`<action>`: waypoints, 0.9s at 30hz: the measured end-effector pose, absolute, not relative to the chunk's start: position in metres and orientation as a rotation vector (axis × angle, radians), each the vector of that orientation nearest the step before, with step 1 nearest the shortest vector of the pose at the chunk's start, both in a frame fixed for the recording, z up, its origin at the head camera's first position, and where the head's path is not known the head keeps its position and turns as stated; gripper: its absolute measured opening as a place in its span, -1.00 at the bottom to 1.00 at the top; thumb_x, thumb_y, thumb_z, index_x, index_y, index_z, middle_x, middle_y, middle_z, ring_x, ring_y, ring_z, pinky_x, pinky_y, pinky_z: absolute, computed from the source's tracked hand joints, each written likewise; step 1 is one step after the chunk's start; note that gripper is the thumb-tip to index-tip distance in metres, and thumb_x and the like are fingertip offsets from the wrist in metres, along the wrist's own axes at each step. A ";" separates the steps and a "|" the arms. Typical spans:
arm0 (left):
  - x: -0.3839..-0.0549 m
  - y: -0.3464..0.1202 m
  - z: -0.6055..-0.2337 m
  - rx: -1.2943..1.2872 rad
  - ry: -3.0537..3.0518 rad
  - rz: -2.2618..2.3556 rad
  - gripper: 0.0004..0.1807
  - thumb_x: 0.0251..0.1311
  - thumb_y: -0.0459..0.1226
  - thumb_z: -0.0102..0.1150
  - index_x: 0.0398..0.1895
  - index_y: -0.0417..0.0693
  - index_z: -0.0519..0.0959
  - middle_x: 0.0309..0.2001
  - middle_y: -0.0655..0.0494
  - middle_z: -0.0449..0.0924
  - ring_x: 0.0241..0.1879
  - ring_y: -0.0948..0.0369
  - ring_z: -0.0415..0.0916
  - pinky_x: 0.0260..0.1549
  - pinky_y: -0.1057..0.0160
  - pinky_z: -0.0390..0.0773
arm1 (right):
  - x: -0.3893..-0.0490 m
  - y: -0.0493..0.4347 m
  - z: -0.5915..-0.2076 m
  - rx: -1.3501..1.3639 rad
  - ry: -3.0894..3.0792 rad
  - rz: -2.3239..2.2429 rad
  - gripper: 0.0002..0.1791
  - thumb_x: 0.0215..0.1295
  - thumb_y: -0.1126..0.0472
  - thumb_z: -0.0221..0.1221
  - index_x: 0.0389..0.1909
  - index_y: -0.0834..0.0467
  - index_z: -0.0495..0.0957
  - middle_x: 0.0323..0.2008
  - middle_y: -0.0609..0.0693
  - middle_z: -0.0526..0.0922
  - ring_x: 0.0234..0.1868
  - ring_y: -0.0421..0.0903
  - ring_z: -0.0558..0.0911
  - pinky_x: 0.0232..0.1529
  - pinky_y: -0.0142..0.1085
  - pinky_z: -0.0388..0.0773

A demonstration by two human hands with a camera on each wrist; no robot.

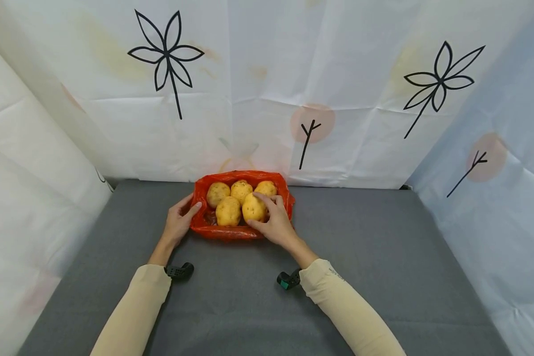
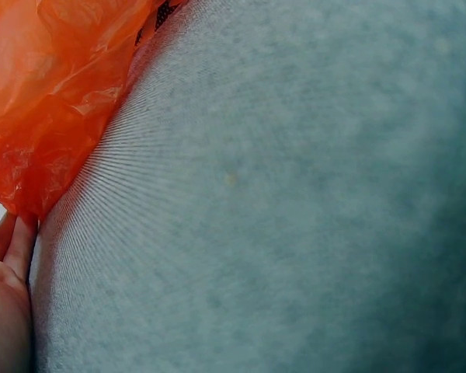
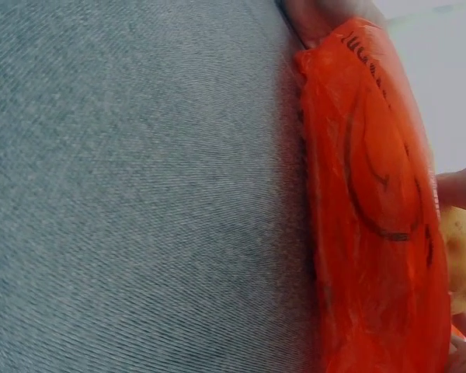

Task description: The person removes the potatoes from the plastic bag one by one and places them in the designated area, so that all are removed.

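Observation:
A red plastic bag [image 1: 224,233], its mouth spread wide, lies at the back of the table with several yellow potatoes [image 1: 228,211] inside. My right hand [image 1: 277,222] reaches over its front right side and grips the front right potato [image 1: 253,207] between thumb and fingers. In the right wrist view that potato [image 3: 462,252] shows above the bag's edge. At the left end, my left hand [image 1: 178,220] pinches the bag's rim, thumb on top and fingers outside. The left wrist view shows its fingers [image 2: 19,249] against the crumpled orange-red plastic [image 2: 46,132].
A grey cloth [image 1: 360,257] covers the table around the bag. Behind it hangs a white curtain [image 1: 258,74] with black leaf drawings, and more curtain stands along both sides. Each wrist wears a black band [image 1: 180,271].

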State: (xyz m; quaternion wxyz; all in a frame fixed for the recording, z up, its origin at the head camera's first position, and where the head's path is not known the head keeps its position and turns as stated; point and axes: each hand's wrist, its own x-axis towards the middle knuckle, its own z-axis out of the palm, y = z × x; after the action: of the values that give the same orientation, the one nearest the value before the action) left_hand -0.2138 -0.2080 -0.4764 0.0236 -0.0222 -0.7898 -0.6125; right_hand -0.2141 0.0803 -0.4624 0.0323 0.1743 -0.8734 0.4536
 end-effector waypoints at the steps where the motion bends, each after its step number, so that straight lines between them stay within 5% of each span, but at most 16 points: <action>1: -0.214 -0.208 -0.476 -0.072 -2.441 -1.900 -0.39 0.51 -0.22 0.09 0.52 -0.27 0.25 0.45 -0.26 0.28 0.35 -0.11 0.31 -0.05 0.55 0.45 | -0.214 0.080 -0.461 0.537 -2.677 1.407 -0.22 0.17 0.15 0.47 0.42 -0.02 0.42 0.14 0.20 0.30 -0.11 0.03 0.45 -0.09 -0.14 0.45; 10: -0.215 -0.209 -0.477 -0.071 -2.436 -1.900 -0.40 0.51 -0.22 0.10 0.52 -0.26 0.27 0.45 -0.25 0.28 0.37 -0.11 0.30 -0.03 0.55 0.43 | -0.216 0.084 -0.452 0.521 -2.600 1.519 -0.21 0.21 0.17 0.46 0.46 -0.01 0.38 0.20 0.22 0.29 0.15 0.12 0.44 0.14 0.02 0.53; 27: -0.214 -0.208 -0.477 -0.092 -2.427 -1.896 -0.40 0.51 -0.25 0.09 0.51 -0.29 0.26 0.45 -0.26 0.28 0.36 -0.11 0.30 -0.05 0.58 0.43 | -0.221 0.149 -0.420 0.433 -2.496 1.682 -0.17 0.27 0.21 0.41 0.53 0.05 0.28 0.25 0.32 0.22 0.11 0.26 0.46 0.08 0.13 0.55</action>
State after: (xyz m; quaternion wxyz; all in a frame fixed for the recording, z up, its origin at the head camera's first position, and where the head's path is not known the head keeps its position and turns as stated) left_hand -0.2138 -0.2081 -0.4768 0.0302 -0.0298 -0.7874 -0.6149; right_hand -0.2214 0.1488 -0.4203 0.0503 0.1423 -0.8198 0.5524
